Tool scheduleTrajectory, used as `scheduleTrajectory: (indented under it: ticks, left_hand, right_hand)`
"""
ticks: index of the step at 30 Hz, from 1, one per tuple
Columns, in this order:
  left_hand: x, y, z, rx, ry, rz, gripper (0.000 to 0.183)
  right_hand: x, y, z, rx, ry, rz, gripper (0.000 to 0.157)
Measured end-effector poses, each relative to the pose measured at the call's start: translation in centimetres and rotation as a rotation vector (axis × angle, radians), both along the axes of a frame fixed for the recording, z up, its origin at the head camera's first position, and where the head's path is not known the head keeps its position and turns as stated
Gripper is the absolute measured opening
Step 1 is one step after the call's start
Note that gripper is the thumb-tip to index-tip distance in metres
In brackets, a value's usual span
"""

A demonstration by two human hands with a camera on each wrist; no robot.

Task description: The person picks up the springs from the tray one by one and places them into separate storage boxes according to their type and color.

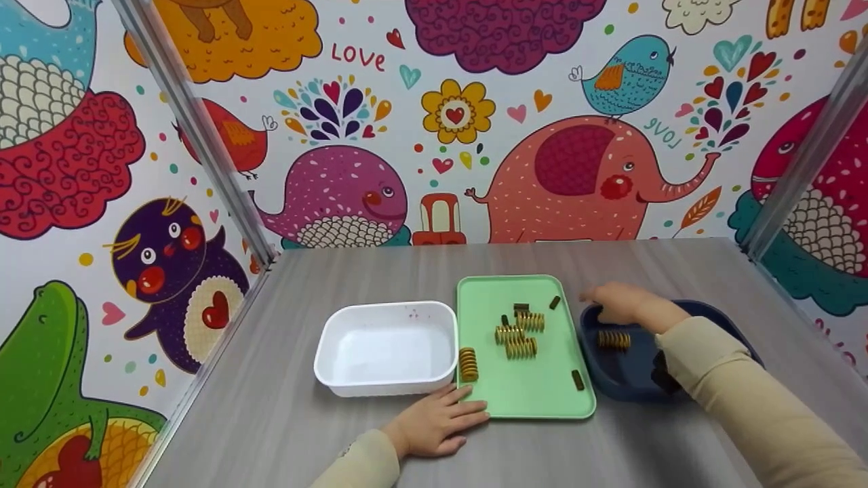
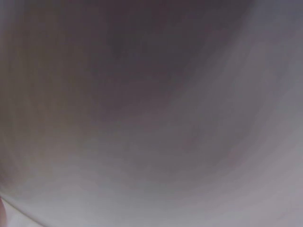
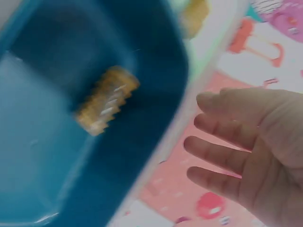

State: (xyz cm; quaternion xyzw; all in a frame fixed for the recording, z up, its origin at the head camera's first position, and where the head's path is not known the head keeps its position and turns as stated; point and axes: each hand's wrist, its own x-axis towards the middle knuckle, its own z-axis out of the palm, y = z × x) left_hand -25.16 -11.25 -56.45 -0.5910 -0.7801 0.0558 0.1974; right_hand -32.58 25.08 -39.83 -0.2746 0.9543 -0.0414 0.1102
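My right hand (image 1: 620, 303) is over the far left part of a dark blue bin (image 1: 603, 383). In the right wrist view its fingers are extended, slightly bent, and hold nothing. A gold coil spring (image 3: 106, 100) lies on the floor of that bin. My left hand (image 1: 434, 421) rests with spread fingers on the table, its fingertips at the near left edge of a green tray (image 1: 542, 400). Several gold springs (image 1: 521, 348) are grouped mid-tray, and another spring (image 1: 468, 364) sits by its left edge. The left wrist view is blurred.
A white bin (image 1: 386, 391) stands against the tray's left side. Small dark brown pieces lie on the tray, one piece (image 1: 577, 379) near its right edge and another piece (image 1: 555, 302) toward the far right. Printed panels (image 1: 447, 169) close off the table's back and sides.
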Motion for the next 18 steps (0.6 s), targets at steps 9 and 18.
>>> scheduleTrajectory:
  ticks: [9, 18]
  left_hand:
    - [0.1, 0.0, 0.0, -0.012, 0.003, 0.013, 0.051]
    - [0.1, 0.0, 0.0, -0.020, 0.004, 0.020, 0.049]
  right_hand:
    - [3.5, -4.1, -0.4, -0.264, 0.218, -0.014, 0.035]
    - [5.8, -7.2, -3.4, -0.404, 0.250, 0.044, 0.040]
